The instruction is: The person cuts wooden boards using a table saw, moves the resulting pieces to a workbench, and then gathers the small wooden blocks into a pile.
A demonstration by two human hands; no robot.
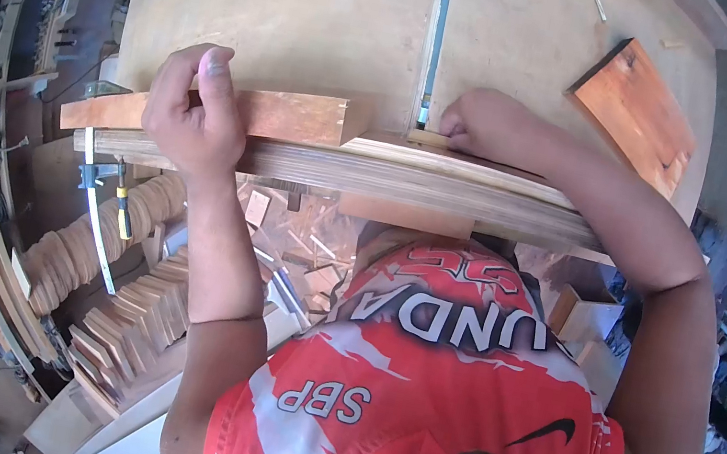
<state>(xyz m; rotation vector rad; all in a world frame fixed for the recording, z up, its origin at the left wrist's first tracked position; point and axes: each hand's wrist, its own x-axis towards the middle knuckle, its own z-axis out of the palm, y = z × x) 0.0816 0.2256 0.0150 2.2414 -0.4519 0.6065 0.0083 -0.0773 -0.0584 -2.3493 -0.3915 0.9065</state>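
Left hand (199,111) clamped over reddish board (295,118) at surface (323,16) near edge; right hand (488,127) closed, pinching thin strip (426,138) beside the slot (433,45) — best keep knuckles off that line.

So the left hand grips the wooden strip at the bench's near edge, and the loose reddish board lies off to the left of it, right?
Not quite. In the head view the left hand does grip the wooden strip at the near edge of the bench, but the loose reddish board lies off to the right, beyond the right hand.
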